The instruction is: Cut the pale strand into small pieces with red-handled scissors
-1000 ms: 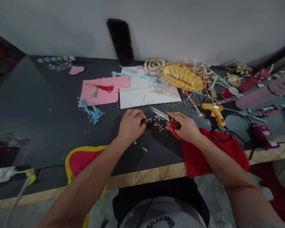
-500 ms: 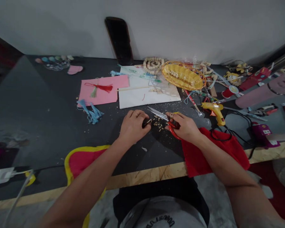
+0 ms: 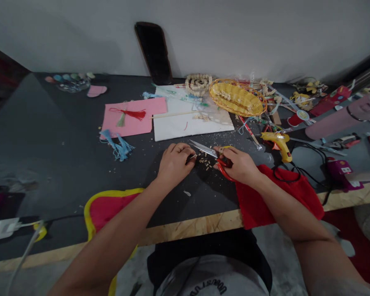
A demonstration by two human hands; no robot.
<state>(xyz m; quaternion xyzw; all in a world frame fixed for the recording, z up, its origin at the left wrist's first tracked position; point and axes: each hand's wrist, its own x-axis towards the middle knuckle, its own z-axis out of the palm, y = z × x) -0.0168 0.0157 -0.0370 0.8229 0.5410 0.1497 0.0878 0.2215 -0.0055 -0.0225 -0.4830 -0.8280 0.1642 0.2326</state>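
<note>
Both forearms reach forward, hands apart, palms low over the dark grey surface (image 3: 64,160). Left hand (image 3: 176,163): fingers curled, pinching one thin pale stick (image 3: 194,156), end poking out toward the right hand. Right hand (image 3: 237,166): gripping one pair of red-handled steel scissors (image 3: 205,149), blades pointing forward-left, in front of the left fingertips. Small pale cut pieces (image 3: 207,163) scattered between hands, too many to count. One red cloth (image 3: 253,209) under right forearm. Beyond hands: one white flat sheet (image 3: 172,131), one yellow oval wicker basket (image 3: 246,105). Right of right hand: one yellow glue gun (image 3: 279,144).
</note>
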